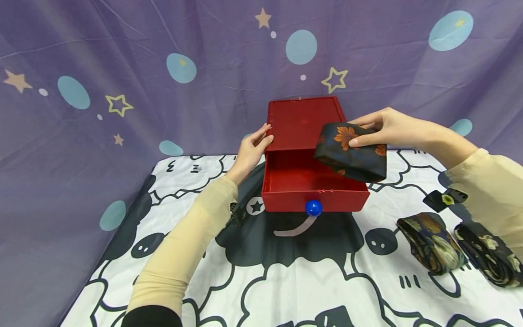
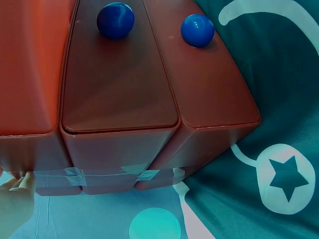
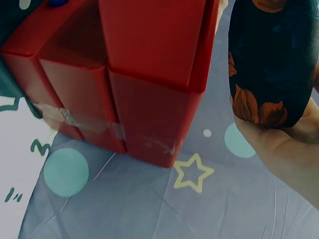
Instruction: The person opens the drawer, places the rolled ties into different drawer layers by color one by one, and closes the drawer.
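From my head feed, the dark flowered bundle (image 1: 351,159) sits right of centre, tilted over the right part of the open red drawer (image 1: 286,200). The right hand (image 1: 386,129) pinches it between thumb and fingers. At centre, I see the left hand (image 1: 250,152), fingers loosely extended, touching the red cabinet's (image 1: 302,122) left side. Two folded patterned cloths (image 1: 434,245) lie lower right.

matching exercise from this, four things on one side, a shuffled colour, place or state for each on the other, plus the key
1. left hand
2. right hand
3. knob
4. top drawer

A. blue
B. pulled open
C. at the red box's left side
D. gripping a floral bundle

Pairs: 1-C, 2-D, 3-A, 4-B
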The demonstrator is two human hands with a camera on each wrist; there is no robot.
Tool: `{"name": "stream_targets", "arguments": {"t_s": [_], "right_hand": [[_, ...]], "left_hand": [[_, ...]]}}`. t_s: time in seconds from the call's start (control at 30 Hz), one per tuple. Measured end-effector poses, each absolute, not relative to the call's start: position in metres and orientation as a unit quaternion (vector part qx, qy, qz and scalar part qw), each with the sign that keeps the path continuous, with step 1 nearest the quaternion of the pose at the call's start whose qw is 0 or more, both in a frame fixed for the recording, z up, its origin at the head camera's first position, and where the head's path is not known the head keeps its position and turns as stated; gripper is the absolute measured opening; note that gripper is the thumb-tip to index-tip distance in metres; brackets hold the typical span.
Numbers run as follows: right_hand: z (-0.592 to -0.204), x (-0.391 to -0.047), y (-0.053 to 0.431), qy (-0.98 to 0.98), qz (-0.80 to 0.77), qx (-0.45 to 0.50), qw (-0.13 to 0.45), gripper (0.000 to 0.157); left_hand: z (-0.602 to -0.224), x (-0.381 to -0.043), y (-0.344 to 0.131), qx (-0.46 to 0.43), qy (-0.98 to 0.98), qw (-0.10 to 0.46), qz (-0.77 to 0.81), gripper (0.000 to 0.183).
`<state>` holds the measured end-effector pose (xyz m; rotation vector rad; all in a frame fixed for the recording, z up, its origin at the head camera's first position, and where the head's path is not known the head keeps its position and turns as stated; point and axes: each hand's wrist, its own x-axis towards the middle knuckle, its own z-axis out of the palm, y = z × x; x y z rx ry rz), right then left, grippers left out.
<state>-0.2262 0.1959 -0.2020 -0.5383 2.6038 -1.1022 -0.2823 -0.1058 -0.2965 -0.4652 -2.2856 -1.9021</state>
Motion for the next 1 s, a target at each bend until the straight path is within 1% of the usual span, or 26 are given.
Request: {"name": "stream_targets", "arguments": {"t_s": [0.17, 0.33, 0.47, 0.6, 0.77, 1.0], "right_hand": [[-0.203, -0.227, 0.184, 0.885, -0.393, -0.200, 0.148, 0.052], [-0.207, -0.229, 0.172, 0.880, -0.385, -0.240, 0.144, 0.050], [-0.211, -0.229, 0.166, 0.877, -0.373, -0.272, 0.133, 0.048], [-0.214, -0.229, 0.161, 0.875, -0.355, -0.304, 0.129, 0.047], [-0.219, -0.232, 0.157, 0.873, -0.340, -0.328, 0.121, 0.045], [-0.224, -0.234, 0.152, 0.852, -0.351, -0.364, 0.137, 0.046]], "left_hand": [[-0.285, -0.271, -0.104, -0.149, -0.756, 0.055, -0.635, 0.042], [-0.278, -0.263, -0.102, -0.147, -0.762, 0.056, -0.629, 0.042], [-0.285, -0.271, -0.104, -0.146, -0.760, 0.056, -0.630, 0.042], [-0.294, -0.280, -0.106, -0.154, -0.763, 0.068, -0.624, 0.041], [-0.298, -0.283, -0.106, -0.161, -0.773, 0.082, -0.608, 0.040], [-0.297, -0.283, -0.106, -0.159, -0.772, 0.079, -0.610, 0.041]]}}
